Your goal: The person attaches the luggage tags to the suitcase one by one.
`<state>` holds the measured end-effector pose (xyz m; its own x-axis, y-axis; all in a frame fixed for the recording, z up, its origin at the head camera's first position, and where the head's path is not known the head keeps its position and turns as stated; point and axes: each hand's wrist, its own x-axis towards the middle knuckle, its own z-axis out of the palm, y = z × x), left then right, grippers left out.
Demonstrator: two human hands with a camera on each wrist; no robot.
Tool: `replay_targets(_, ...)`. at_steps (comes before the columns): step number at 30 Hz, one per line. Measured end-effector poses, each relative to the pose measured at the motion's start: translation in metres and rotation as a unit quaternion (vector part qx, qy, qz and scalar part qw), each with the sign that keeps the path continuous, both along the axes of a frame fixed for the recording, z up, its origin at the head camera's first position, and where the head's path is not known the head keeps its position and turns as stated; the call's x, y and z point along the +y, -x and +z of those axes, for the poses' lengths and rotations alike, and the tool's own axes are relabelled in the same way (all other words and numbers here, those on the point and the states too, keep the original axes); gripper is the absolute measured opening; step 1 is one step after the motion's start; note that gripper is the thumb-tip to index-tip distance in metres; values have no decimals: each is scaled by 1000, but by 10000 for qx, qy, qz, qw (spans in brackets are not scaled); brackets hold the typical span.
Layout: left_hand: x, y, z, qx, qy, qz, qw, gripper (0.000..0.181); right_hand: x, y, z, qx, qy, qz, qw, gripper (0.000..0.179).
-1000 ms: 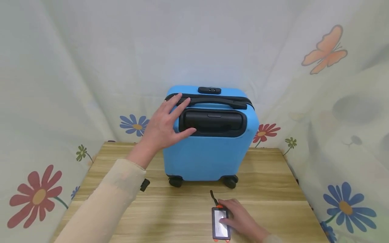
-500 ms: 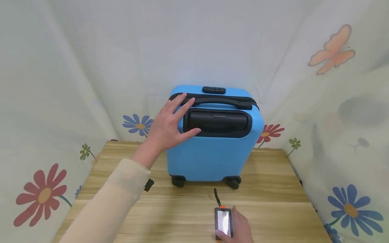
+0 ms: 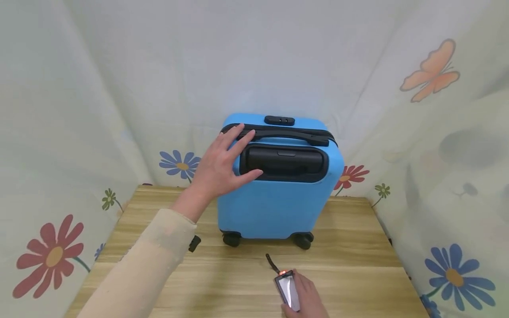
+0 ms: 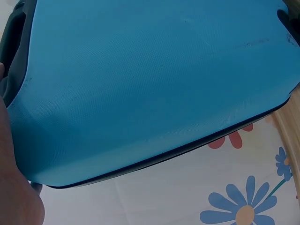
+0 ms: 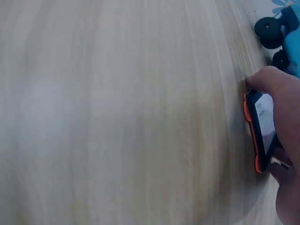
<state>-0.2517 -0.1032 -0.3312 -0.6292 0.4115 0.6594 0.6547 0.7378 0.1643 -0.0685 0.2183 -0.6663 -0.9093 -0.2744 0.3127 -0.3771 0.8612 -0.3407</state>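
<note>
A blue hard-shell suitcase [image 3: 270,207] stands upright on its wheels, with a black carry handle [image 3: 288,134] and a recessed black panel on top. My left hand [image 3: 218,168] rests on its upper left corner, fingers spread toward the carry handle and thumb over the panel's edge. In front of the suitcase, my right hand [image 3: 308,298] grips a luggage tag [image 3: 288,291] by its sides. The tag has a dark frame, a shiny white card face and a short black strap [image 3: 272,263]. In the right wrist view, orange trim shows along the tag's edge [image 5: 252,131].
A small black piece [image 3: 194,243] lies on the wood-grain table [image 3: 350,247], partly behind the left sleeve. White cloth printed with flowers and a butterfly [image 3: 431,73] surrounds the table at the back and sides.
My right hand has closed around the tag's sides and turned it, so its strap end now points up and to the left. My left hand has stayed on the suitcase corner.
</note>
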Motion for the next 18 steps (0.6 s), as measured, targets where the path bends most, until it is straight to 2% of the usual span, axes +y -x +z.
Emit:
replay_targets(2,0,0,0,2,20,7,10000,93,4,1,2,-155,82,113,9998,99)
replay_targets(7,1,0,0,-15,66,30,10000,93,1,4,12,-652,272,-52,9975,106)
replay_targets(12,1,-1,0,-77,71,22,9999,93,-3,6,18,-598,113,-214,9979,99)
replay_targets(18,0,-2,1,-79,32,36,10000,93,5,12,20,-587,102,37,9982,88)
